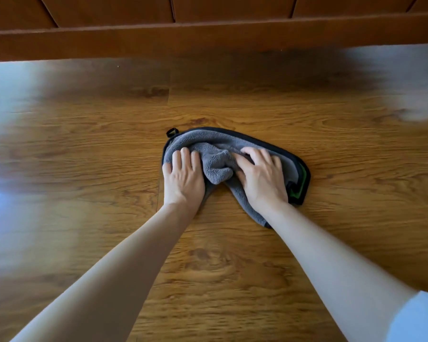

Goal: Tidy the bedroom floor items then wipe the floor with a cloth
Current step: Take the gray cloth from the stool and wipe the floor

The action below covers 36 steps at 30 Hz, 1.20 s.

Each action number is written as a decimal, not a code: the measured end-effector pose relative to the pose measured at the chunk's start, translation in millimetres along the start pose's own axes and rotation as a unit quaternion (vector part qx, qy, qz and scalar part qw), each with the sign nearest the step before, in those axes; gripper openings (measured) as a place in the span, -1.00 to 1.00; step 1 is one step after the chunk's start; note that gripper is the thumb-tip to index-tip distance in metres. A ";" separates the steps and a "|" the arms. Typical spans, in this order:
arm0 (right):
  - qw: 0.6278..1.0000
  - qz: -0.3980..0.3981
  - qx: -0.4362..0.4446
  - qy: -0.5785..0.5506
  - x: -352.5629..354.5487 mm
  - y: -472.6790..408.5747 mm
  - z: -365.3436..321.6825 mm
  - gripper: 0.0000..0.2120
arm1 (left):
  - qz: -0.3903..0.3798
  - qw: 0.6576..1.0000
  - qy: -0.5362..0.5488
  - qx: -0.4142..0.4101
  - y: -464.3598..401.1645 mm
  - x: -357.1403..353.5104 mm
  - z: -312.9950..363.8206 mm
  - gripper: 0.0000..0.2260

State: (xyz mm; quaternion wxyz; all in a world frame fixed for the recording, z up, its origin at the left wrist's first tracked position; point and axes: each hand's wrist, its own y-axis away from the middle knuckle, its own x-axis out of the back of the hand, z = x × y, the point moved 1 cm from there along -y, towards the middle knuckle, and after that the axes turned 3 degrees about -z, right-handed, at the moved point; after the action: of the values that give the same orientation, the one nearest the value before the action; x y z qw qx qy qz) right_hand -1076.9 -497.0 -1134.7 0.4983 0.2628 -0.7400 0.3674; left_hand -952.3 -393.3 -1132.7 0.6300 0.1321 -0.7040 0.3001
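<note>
A grey cloth (216, 166) with black trim and a green patch lies bunched on the wooden floor (84, 149) in the middle of the view. My left hand (183, 178) presses flat on the cloth's left part, fingers straight and together. On the cloth's right part rests my right hand (262, 176), fingers spread and slightly bent over the fabric. A fold of cloth bulges up between the two hands. A small black loop sticks out at the cloth's far left corner.
A dark wooden furniture base (208, 38) runs across the far edge of the floor. Bright window glare reflects on the boards at the left and far right. A pale sleeve (420, 319) shows at the bottom right.
</note>
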 end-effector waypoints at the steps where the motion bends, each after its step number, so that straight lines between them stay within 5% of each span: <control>1: 1.000 -0.004 -0.003 0.000 -0.4 -4.2 -0.1 -0.65 | -0.018 1.000 -0.002 0.009 -3.9 1.7 2.0 -0.73; 5: 0.999 -0.036 -0.015 -0.004 -0.1 -14.3 -1.7 -0.64 | -0.101 0.995 -0.016 0.012 -13.8 2.8 7.3 -0.53; 18: 0.981 -0.188 -0.027 -0.039 16.3 -7.7 -9.2 -0.58 | -0.200 0.977 -0.060 -0.032 2.5 22.8 10.2 -0.48; 36: 0.960 -0.257 0.097 -0.060 72.0 115.2 -56.7 -0.49 | -0.148 0.979 0.063 -0.124 149.6 59.8 -45.2 -0.46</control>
State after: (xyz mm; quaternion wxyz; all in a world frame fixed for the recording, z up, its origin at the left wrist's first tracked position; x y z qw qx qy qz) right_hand -1159.3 -384.7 -1087.0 0.5026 0.5125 -0.6374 0.2803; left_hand -1010.5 -237.7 -1112.1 0.7221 0.1369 -0.6671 0.1216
